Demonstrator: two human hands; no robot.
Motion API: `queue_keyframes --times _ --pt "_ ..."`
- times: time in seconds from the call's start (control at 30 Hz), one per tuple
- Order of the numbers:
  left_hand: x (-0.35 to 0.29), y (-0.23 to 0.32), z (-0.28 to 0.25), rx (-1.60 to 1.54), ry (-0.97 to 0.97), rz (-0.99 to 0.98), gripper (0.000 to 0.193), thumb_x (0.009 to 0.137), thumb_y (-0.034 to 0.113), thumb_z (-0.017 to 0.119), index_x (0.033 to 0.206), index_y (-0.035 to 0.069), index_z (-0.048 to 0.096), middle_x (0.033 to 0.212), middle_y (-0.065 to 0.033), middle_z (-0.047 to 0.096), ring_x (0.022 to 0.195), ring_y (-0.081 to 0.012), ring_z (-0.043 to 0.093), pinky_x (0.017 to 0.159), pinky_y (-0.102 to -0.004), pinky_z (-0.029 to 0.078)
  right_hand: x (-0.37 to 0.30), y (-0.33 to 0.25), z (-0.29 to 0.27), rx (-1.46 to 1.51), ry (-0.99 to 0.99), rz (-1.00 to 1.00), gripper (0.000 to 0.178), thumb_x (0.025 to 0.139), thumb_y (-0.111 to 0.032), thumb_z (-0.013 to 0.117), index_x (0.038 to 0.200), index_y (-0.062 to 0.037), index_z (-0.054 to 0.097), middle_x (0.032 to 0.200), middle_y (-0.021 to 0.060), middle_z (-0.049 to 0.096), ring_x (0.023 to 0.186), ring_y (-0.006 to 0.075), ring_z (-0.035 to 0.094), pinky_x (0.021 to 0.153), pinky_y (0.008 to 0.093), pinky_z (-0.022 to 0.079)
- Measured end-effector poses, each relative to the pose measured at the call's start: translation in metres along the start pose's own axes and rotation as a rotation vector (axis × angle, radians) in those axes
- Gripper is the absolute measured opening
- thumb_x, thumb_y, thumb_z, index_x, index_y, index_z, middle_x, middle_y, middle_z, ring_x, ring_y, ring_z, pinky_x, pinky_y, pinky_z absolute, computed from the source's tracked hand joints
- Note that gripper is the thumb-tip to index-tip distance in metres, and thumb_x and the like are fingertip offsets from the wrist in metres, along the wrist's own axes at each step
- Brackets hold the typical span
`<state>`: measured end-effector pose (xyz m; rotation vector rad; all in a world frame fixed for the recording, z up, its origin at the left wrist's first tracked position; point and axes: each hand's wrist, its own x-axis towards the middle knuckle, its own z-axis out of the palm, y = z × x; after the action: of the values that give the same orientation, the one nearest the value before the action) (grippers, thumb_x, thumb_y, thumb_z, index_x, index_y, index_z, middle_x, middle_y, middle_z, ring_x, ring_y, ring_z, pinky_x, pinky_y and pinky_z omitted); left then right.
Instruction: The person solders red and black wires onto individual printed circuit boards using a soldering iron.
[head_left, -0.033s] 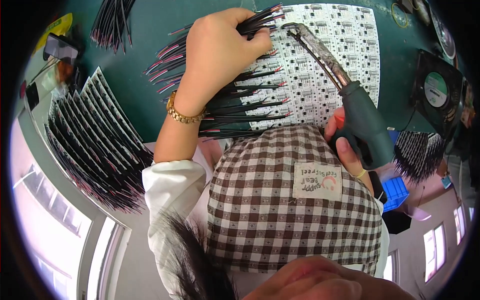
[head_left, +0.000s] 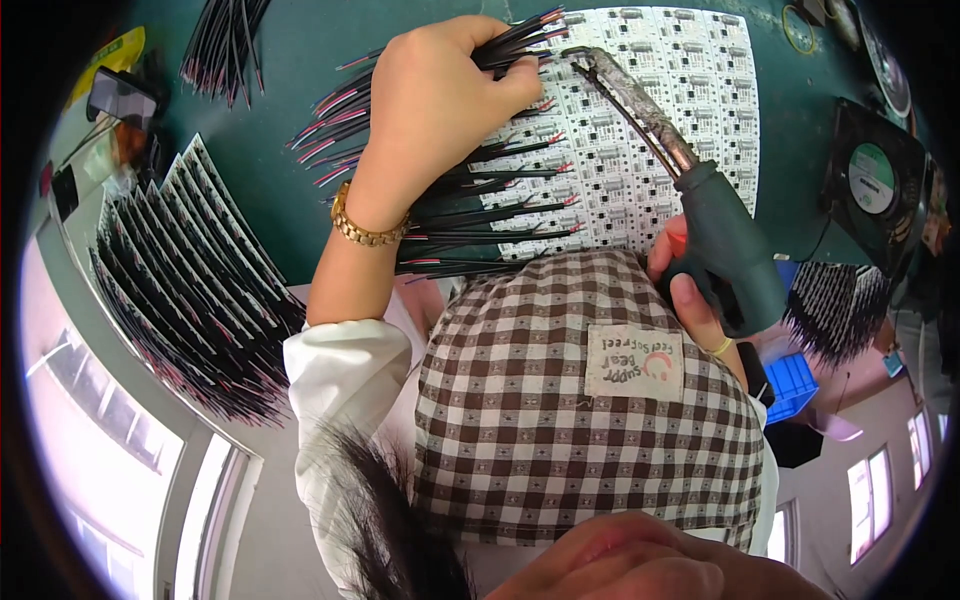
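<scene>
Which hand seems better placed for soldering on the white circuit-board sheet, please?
Probably the right hand: it holds the dark gun-shaped soldering iron, its metal tip over the sheet, while the left hand grips black wires.

Below and left of the right fingers [head_left: 684,291], a pale, rectangular cloth patch [head_left: 610,375] on the checked apron [head_left: 520,420] carries dark lettering beside a reddish smiling-face print. Well to the right of those fingers and above them, a round green-and-white label [head_left: 872,179] sits on a black fan [head_left: 838,190]; its print is too small to read. Tiny markings on the white circuit boards [head_left: 690,110], right of the left fingers [head_left: 520,84], are illegible.
</scene>
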<state>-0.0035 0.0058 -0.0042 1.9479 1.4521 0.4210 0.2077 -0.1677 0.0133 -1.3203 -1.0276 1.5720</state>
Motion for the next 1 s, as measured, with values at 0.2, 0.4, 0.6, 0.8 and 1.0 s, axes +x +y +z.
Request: queue_keyframes --times 0.2,0.4,0.6,0.8,1.0 --pt "0.001 0.005 -0.003 -0.028 -0.072 -0.058 0.023 0.073 0.015 0.071 0.088 -0.002 0.067 0.066 0.002 0.061 0.06 -0.0002 0.052 0.056 -0.0174 0.043 -0.003 0.003 -0.008 0.019 -0.004 0.086 0.021 0.083 -0.006 0.059 0.103 0.0002 0.057 0.091 0.0081 0.06 0.081 0.018 0.058 0.072 0.0295 0.047" --pt "0.002 0.009 -0.002 -0.005 -0.055 -0.04 0.022 0.073 0.015 0.071 0.087 -0.002 0.067 0.065 0.0022 0.06 0.059 0.0003 0.05 0.055 -0.0169 0.041 -0.007 0.02 -0.009 -0.301 -0.015 -0.106 0.016 0.081 0.002 0.058 0.097 0.0015 0.062 0.088 0.0109 0.065 0.077 0.0205 0.062 0.07 0.03 0.05" --pt "0.003 0.009 0.0 0.02 -0.047 -0.002 0.022 0.072 0.014 0.071 0.086 -0.002 0.067 0.065 0.0022 0.06 0.058 0.0002 0.049 0.054 -0.0169 0.041 -0.009 0.029 -0.006 -0.103 0.047 -0.074 0.021 0.081 -0.001 0.059 0.102 0.0012 0.06 0.089 0.0093 0.062 0.08 0.0188 0.06 0.07 0.0305 0.048" --pt "-0.001 0.015 0.001 0.02 -0.028 -0.001 0.023 0.072 0.014 0.071 0.087 -0.003 0.067 0.067 0.0018 0.061 0.058 -0.0008 0.049 0.055 -0.0178 0.042 -0.014 0.005 -0.013 0.091 -0.01 0.016 0.036 0.085 -0.02 0.061 0.115 -0.0016 0.052 0.085 0.0058 0.053 0.078 0.0141 0.052 0.074 0.0285 0.044" --pt "-0.004 0.02 -0.001 0.011 0.017 0.083 0.029 0.07 0.025 0.07 0.09 0.004 0.069 0.063 -0.0098 0.064 0.053 -0.0201 0.061 0.055 -0.0296 0.048 -0.028 0.018 -0.01 0.372 0.171 0.014 0.056 0.079 -0.033 0.068 0.118 -0.0005 0.043 0.083 0.0087 0.051 0.075 0.0176 0.052 0.071 0.0316 0.045"
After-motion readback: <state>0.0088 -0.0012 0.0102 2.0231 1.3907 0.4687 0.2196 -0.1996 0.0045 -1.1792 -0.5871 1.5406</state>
